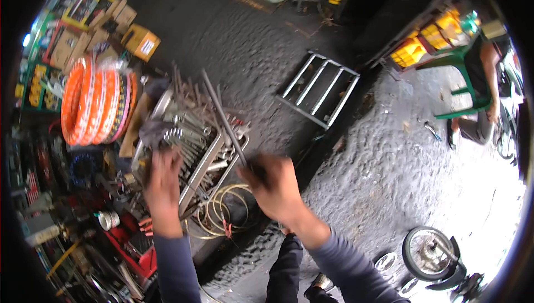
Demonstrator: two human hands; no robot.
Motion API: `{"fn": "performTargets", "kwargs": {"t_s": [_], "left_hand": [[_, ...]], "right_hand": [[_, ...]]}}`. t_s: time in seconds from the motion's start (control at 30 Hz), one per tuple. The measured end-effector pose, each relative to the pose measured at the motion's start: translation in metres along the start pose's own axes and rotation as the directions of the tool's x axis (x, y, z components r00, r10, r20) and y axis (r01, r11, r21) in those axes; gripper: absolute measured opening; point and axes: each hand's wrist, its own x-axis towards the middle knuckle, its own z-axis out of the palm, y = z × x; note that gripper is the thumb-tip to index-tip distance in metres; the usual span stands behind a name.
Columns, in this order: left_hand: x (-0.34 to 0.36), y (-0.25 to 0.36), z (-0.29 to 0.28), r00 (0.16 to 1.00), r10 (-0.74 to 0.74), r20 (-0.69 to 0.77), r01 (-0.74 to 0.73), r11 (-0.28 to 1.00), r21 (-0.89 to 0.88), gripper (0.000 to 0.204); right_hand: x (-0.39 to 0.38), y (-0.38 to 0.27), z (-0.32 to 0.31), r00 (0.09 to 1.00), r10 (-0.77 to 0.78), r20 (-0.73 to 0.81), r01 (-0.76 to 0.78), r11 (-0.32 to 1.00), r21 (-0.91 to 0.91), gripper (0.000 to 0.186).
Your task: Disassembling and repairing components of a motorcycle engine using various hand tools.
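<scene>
My right hand is closed around the lower end of a long, dark metal bar. The bar slants up and to the left, over the edge of a metal tool tray. At the tray's near left side hovers my left hand, somewhat blurred, its fingers stretched out with nothing visible in them. Wrenches and other hand tools fill the tray in a jumble. Just beyond my left fingers lies a dark grey lump, perhaps cloth. A coil of thin yellowish tubing rests between my forearms.
Orange-wrapped tyres stand at the left, near cardboard boxes. A metal rack frame lies on the dark floor ahead. To the right, a person sits by a green chair. A motorcycle wheel is at lower right.
</scene>
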Motion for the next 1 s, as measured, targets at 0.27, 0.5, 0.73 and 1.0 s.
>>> {"fn": "performTargets", "kwargs": {"t_s": [0.27,0.5,0.73,1.0], "left_hand": [[-0.145,0.028,0.226,0.884,-0.419,0.207,0.388,0.905,0.175,0.022],[-0.302,-0.063,0.325,0.317,-0.927,0.200,0.484,0.340,0.807,0.029],[-0.611,-0.090,0.425,-0.094,-0.777,0.623,-0.615,0.537,0.577,0.026],[-0.810,-0.212,0.504,-0.441,-0.811,0.384,-0.783,0.557,0.277,0.034]], "right_hand": [[-0.287,0.005,-0.141,0.615,0.782,-0.105,-0.393,0.419,0.818,0.013],[-0.553,0.006,-0.198,0.164,0.670,-0.724,-0.478,0.696,0.536,0.033],[-0.846,-0.053,-0.187,0.059,0.901,-0.430,-0.520,0.395,0.757,0.043],[-1.028,-0.023,-0.136,-0.382,0.633,-0.673,-0.417,0.532,0.737,0.031]]}}
